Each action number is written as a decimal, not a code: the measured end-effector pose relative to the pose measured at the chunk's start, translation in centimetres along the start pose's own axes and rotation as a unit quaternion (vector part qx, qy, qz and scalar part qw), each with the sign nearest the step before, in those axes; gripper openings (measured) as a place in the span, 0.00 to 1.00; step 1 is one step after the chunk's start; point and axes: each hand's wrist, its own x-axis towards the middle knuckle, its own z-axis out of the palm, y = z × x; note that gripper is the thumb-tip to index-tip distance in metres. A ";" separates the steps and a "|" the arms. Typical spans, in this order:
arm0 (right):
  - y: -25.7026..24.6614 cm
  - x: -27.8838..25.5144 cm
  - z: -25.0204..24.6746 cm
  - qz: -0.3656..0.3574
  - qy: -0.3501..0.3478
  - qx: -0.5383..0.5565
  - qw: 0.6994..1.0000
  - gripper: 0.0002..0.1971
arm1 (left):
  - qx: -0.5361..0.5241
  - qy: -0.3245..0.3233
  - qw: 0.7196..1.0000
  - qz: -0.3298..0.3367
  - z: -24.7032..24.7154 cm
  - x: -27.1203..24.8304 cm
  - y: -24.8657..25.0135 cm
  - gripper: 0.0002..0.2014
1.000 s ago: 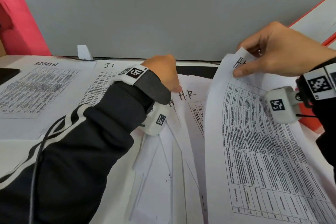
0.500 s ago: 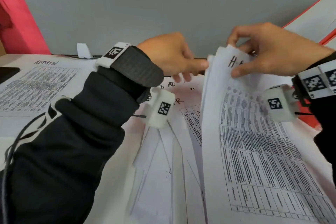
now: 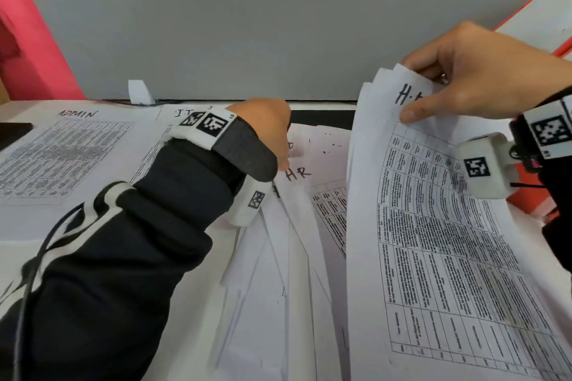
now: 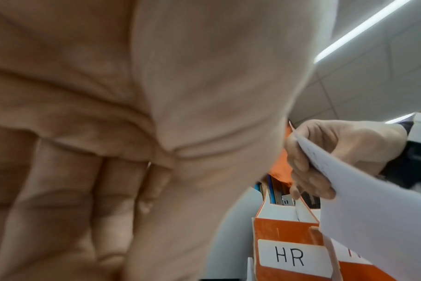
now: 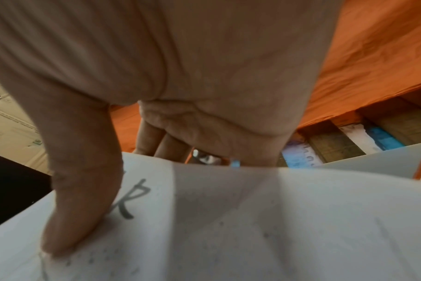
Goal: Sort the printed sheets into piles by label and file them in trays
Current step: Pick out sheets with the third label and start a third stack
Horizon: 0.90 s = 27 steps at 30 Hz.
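The right hand (image 3: pixel 483 77) pinches the top edge of a bundle of printed sheets (image 3: pixel 433 241) marked "H.R", thumb in front, fingers behind. The bundle stands tilted, its long axis running from the person up toward the grey wall, label end highest. The left hand (image 3: pixel 263 127) lies with fingers down on the loose pile (image 3: pixel 297 226) on the tabletop (image 3: pixel 18 244); whether it grips a sheet I cannot tell. An orange tray (image 4: pixel 286 233) labelled HR stands near.
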 end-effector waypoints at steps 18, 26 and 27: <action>-0.9 1.1 2.8 -0.043 -0.042 -0.004 0.998 0.07 | -0.232 0.133 0.956 0.122 -2.2 -2.2 1.8 0.02; 0.4 0.1 -0.2 -0.023 -0.002 -0.007 1.000 0.18 | -0.233 0.092 0.963 0.101 -1.6 -1.6 0.3 0.19; 0.7 -0.1 -0.8 -0.019 0.013 -0.018 1.000 0.15 | -0.181 0.071 0.978 0.081 -1.2 -1.3 0.2 0.20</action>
